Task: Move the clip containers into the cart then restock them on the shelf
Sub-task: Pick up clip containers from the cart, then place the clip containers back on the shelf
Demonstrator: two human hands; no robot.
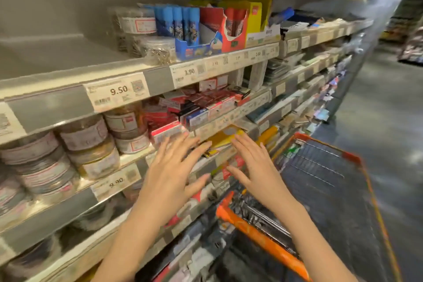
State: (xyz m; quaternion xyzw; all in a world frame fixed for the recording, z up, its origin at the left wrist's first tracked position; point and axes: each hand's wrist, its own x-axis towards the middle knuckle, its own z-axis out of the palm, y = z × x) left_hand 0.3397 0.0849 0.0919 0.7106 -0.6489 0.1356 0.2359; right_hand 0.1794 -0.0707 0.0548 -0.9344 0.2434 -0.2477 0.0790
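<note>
Both hands, left hand (pixel 170 174) and right hand (pixel 256 167), are spread wide, holding nothing. Clip containers (pixel 142 32) sit on the shelf (pixel 68 82) at 11 o'clock; the cart (pixel 320 167) is at 4 o'clock.

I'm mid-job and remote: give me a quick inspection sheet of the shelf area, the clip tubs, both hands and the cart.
Surface: grey metal upper shelf, mostly bare on its left part.
Job's things: clear round clip containers stacked beside the blue glue-stick box; more round labelled tubs on the shelf below.
Clutter: red and white small boxes, yellow packets.
Grips: left hand and right hand open, fingers spread, holding nothing.
Cables: nothing seen.
Surroundings: orange-rimmed wire cart on the right; grey aisle floor.
</note>
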